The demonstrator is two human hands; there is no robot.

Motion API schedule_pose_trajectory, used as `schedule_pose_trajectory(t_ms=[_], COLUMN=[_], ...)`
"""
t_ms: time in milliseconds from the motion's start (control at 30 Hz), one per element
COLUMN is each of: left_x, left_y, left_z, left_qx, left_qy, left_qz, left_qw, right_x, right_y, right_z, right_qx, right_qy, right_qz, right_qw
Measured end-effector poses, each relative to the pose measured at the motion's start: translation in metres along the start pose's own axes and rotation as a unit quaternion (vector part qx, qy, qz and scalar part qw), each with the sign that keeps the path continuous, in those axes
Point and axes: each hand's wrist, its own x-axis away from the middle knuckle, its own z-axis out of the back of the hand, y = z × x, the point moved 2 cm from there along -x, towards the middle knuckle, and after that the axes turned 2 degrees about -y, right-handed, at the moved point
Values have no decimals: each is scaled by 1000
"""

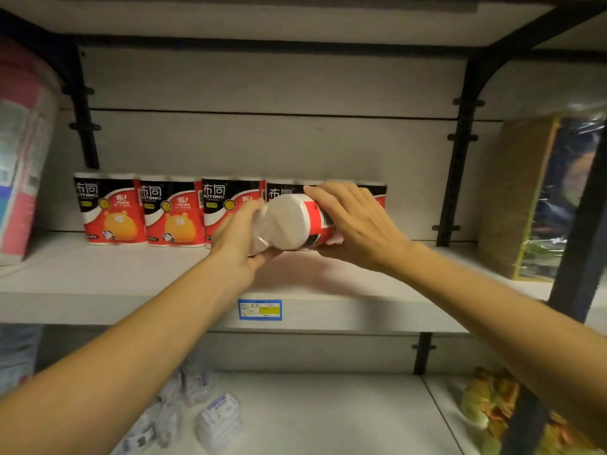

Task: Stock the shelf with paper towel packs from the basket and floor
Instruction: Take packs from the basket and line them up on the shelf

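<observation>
Two hands holding one paper towel pack at the shelf

One paper towel pack (295, 223), wrapped in red, black and white film, is held on its side above the middle shelf (98, 277), its round white end facing the camera. It sits in front of a row of four matching packs (170, 211) that stand upright against the back panel (262, 142), side by side and touching; the fourth is largely hidden behind the hands.

The left hand (238, 239) cups the near end of the held pack from the left and below, fingers curled around it. The right hand (354, 224) grips the pack from the right, fingers (323, 195) spread over its top and the thumb beneath.

A blue and yellow price label (260, 309) is fixed to the shelf's front edge, directly below the hands. A pink pack (23, 165) stands at the far left, and a brown and dark package (538, 198) at the far right beside a black bracket (460, 165). Small clear-wrapped items (203, 412) lie on the lower shelf (328, 415), with a yellow-patterned bag (492, 408) to the right.
</observation>
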Motion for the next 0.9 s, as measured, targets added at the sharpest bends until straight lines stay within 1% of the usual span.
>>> schedule_pose_trajectory(t_ms=[133, 233, 400, 500, 633, 800, 900], left_x=[6, 3, 5, 3, -2, -7, -10], left_y=[4, 7, 2, -3, -15, -28, -33], left_z=[-2, 0, -5, -9, -17, -31, -36], left_qx=[3, -5, -14, -21, -83, -91, -94], left_qy=[-41, -68, -116, -126, -133, -135, -127], left_qz=[16, 20, 27, 50, 38, 45, 44], left_qw=[999, 997, 993, 991, 987, 986, 986], right_x=[4, 8, 17, 24, 35, 53, 73], right_y=[-3, 0, 8, 13, 27, 58, 85], right_z=[6, 13, 23, 30, 32, 28, 27], right_qx=[-55, -125, -238, -276, -302, -298, -279], right_qy=[32, 43, 65, 82, 96, 112, 149], right_qz=[-69, -136, -278, -334, -400, -469, -531], right_qw=[996, 982, 928, 897, 860, 824, 786])
